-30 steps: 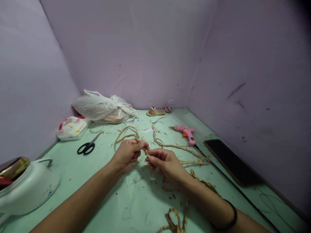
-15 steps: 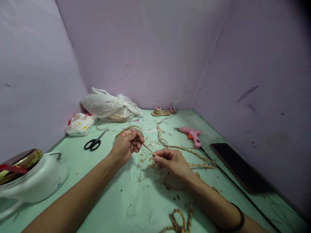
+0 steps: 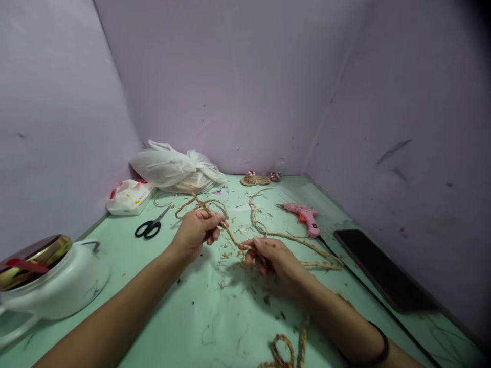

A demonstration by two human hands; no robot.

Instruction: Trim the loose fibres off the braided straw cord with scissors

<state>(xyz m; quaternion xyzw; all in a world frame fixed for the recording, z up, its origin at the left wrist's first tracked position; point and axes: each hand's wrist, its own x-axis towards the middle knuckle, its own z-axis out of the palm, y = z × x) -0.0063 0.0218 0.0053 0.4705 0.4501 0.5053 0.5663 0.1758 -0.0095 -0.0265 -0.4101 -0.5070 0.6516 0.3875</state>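
Left hand [image 3: 195, 232] and right hand [image 3: 275, 254], slightly apart, are gripping one natural-fibre cord [image 3: 230, 236] | pink glue gun [image 3: 304, 212] is lying right | black-handled scissors [image 3: 156, 222] are lying left

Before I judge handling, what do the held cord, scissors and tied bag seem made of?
Held cord: probably plant fibre, matte, going by its tan colour and coarse twist. Scissors: likely metal blades, being grey and thin-tipped; smooth black handles, probably plastic. Tied bag: apparently thin plastic film, whitish, translucent and crinkled.
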